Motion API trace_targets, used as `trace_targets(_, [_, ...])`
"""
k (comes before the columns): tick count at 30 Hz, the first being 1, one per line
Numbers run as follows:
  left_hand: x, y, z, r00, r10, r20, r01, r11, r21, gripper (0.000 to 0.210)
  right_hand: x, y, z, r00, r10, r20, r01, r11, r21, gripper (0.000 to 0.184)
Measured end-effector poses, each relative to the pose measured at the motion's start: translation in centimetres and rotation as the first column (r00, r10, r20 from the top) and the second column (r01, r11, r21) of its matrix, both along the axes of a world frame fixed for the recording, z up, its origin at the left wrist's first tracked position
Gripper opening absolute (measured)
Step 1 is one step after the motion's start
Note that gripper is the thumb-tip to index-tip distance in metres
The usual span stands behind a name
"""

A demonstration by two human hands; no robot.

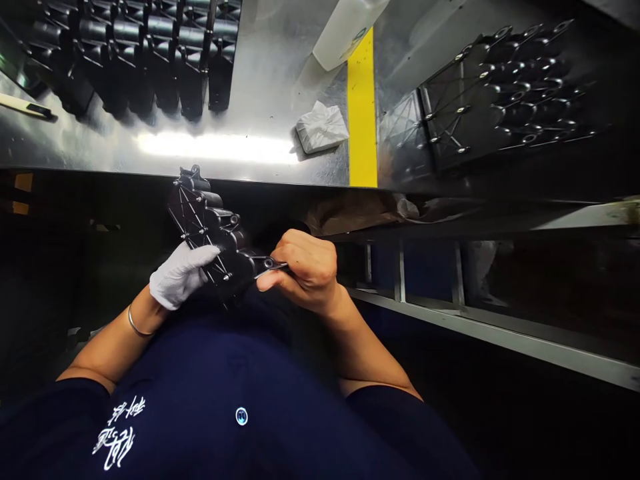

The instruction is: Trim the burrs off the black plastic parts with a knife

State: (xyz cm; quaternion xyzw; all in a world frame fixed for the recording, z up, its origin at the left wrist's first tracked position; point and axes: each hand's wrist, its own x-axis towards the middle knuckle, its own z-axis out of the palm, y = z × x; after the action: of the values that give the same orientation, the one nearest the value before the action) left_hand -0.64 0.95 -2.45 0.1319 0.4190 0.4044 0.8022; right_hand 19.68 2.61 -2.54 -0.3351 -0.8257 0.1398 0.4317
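In front of my body, below the bench edge, my left hand (183, 273) in a white glove grips a black ribbed plastic part (200, 227) by its lower side, thumb laid over the face. The part is tilted, with crossing ribs, small bosses and a row of rounded humps. My bare right hand (307, 267) is closed at the part's right end. A slim dark piece (280, 265) shows between its thumb and fingers; whether this is a tool or a corner of the part I cannot tell.
On the metal bench (270, 120) stand several similar black parts (145, 60) at the left, with more black parts (530, 87) at the right. A folded white cloth (323, 127), a white bottle (347, 33), a yellow strip (363, 113) and a pale-handled tool (25, 105) are also there. A metal rail (500, 337) runs below.
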Motion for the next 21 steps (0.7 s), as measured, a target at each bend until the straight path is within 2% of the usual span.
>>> trace_targets(6, [0.5, 0.1, 0.3, 0.999, 0.022, 0.037, -0.022, 1.000, 0.006, 0.052, -0.3, 0.1, 0.0, 0.996, -0.071, -0.060, 0.073, 0.997, 0.031, 0.042])
trace_targets(10, [0.7, 0.0, 0.2, 0.999, 0.026, 0.032, -0.026, 1.000, -0.003, 0.047, -0.3, 0.2, 0.1, 0.997, -0.070, -0.015, 0.071, 0.997, 0.025, 0.045])
trace_targets(13, [0.5, -0.2, 0.3, 0.999, 0.024, 0.039, -0.024, 1.000, 0.015, 0.050, 0.0, 0.4, 0.4, 0.998, 0.021, -0.054, -0.022, 1.000, -0.018, 0.044])
trace_targets(15, [0.1, -0.1, 0.4, 0.997, 0.000, 0.072, -0.002, 0.999, 0.033, 0.053, 0.2, 0.5, 0.4, 0.976, 0.128, -0.174, -0.143, 0.987, -0.078, 0.043])
trace_targets(16, [-0.1, 0.0, 0.6, 0.996, -0.005, 0.089, 0.001, 0.999, 0.041, 0.054, 0.3, 0.4, 0.4, 0.959, 0.142, -0.245, -0.174, 0.978, -0.115, 0.043])
trace_targets(17, [-0.3, 0.2, 0.7, 0.994, 0.000, 0.106, -0.005, 0.999, 0.042, 0.055, 0.3, 0.3, 0.2, 0.944, 0.113, -0.310, -0.170, 0.972, -0.164, 0.043])
trace_targets(19, [-0.7, 0.9, 0.9, 0.990, 0.023, 0.138, -0.024, 1.000, 0.008, 0.052, 0.3, 0.0, -0.3, 0.921, -0.034, -0.387, -0.088, 0.952, -0.292, 0.044])
trace_targets(21, [-0.9, 1.7, 0.9, 0.985, 0.029, 0.171, -0.019, 0.998, -0.058, 0.051, 0.0, -0.5, -1.0, 0.908, -0.159, -0.388, -0.017, 0.910, -0.414, 0.044])
